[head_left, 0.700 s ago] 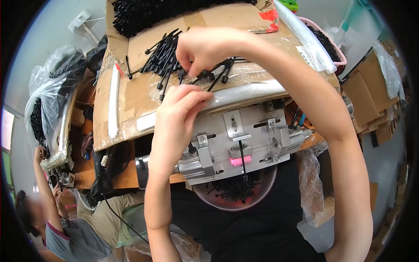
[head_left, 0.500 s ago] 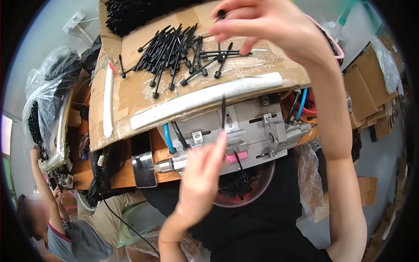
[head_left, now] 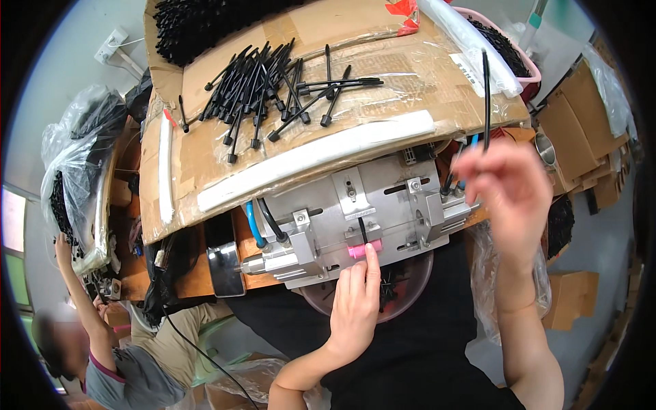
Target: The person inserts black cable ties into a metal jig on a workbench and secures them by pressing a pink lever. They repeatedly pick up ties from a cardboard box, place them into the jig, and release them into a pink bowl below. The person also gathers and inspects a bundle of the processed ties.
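My left hand (head_left: 355, 297) is at the pink block (head_left: 365, 249) on the front of a metal fixture (head_left: 328, 205). Its index finger reaches onto the block, at the near end of a thin black rod (head_left: 363, 227) lying there; the other fingers are curled, and the thumb is hidden. To the right, my right hand (head_left: 509, 195), somewhat blurred, pinches another black rod (head_left: 486, 99) that points up and away. Behind the fixture, a pile of black rods with thick end caps (head_left: 256, 85) lies on a cardboard sheet (head_left: 417, 89).
Below the fixture sits a clear bowl (head_left: 410, 290) with black pieces. A dark phone (head_left: 225, 263) lies to the left, near blue hoses (head_left: 255, 225). A pink basket (head_left: 533, 65) stands at the far right. Another person (head_left: 133, 372) works at the left.
My right hand has come back from over the cardboard to the fixture's right, a rod now upright in it. The left hand has lowered its rod onto the pink block; the earlier rod there is gone.
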